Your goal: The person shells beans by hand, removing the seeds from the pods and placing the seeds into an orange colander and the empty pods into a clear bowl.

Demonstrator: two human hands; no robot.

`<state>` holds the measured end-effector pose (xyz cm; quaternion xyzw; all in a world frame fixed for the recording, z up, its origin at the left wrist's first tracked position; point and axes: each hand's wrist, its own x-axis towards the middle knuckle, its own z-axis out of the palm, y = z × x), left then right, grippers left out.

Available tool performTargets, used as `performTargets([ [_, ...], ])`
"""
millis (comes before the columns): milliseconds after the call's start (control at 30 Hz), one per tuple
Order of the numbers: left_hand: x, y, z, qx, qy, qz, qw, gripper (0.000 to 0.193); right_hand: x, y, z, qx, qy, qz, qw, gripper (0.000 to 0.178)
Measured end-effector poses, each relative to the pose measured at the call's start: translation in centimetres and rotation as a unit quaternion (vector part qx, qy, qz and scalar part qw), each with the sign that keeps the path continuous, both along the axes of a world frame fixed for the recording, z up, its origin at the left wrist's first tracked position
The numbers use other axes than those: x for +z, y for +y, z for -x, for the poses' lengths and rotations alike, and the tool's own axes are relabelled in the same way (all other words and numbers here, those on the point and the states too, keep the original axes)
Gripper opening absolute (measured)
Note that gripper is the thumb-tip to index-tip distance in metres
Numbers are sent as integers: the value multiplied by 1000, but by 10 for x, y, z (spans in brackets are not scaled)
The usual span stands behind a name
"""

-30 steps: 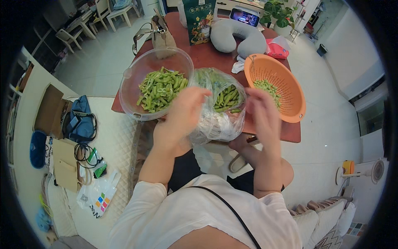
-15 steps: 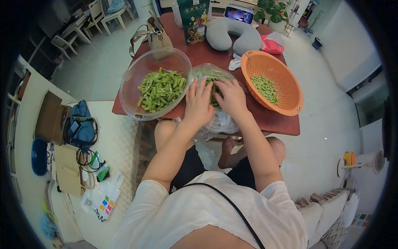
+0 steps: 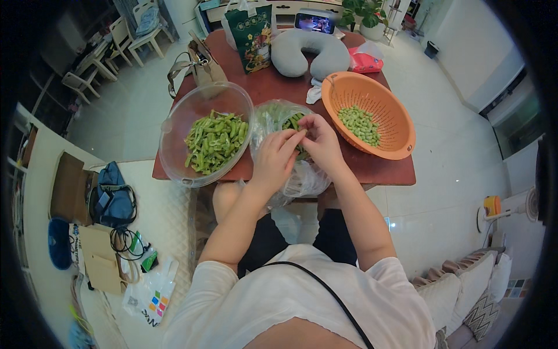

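Over an open clear plastic bag (image 3: 306, 177), my left hand (image 3: 275, 156) and my right hand (image 3: 323, 145) meet with fingertips pinched together. Whatever they pinch is small and mostly hidden by the fingers. Green bean pods (image 3: 292, 121) show inside the bag, just beyond my fingers. To the left, a clear plastic bowl (image 3: 176, 119) holds a heap of opened green pods (image 3: 216, 141). An orange colander (image 3: 396, 125) stands tilted to the right, with pale green shelled beans (image 3: 360, 124) gathered in its bottom.
On the red table (image 3: 386, 173), a beige handbag (image 3: 208, 68), a green paper bag (image 3: 250, 41), a grey neck pillow (image 3: 308, 53), a lit phone (image 3: 314, 22) and a pink packet (image 3: 366, 59) stand at the back. A cream padded seat (image 3: 168, 203) lies at left.
My hands have come up from among the pods in the bag, and their fingertips have closed together. The whole view has shifted slightly.
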<state>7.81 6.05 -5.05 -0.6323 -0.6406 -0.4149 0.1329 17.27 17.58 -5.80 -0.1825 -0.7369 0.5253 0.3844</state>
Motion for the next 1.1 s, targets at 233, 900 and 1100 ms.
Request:
performTargets([
  [233,12,-1,0,-112,-178,7,978,28,5,-22,-25,100,82,279,952,17],
  [900,9,-18,-24,-114,-492,48,862,25,21,-28,-58,-52,-149,-370,916,15],
  [1100,30,-23,-12,-35,88,59,994,29,39,-16,-66,22,-258,-540,801,15],
])
